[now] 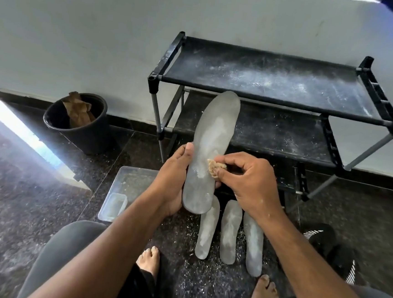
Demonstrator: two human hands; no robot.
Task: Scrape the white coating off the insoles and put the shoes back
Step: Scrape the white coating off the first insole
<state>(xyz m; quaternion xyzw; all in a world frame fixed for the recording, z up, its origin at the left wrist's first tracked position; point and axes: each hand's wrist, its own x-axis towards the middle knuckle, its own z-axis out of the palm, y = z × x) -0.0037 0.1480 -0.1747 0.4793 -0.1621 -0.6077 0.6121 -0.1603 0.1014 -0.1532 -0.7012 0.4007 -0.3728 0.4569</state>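
The left hand (173,182) grips the grey insole (211,150) upright by its lower edge — steadying it, apparently. The right hand (247,177) pinches a tan scrubbing wad (215,168) against its white patches. Three insoles (229,232) lie on the floor (20,193) below — seemingly awaiting treatment.

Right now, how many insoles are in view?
4: one insole is held up by the left hand while the right hand rubs it; three insoles lie side by side on the floor. Others may be hidden.
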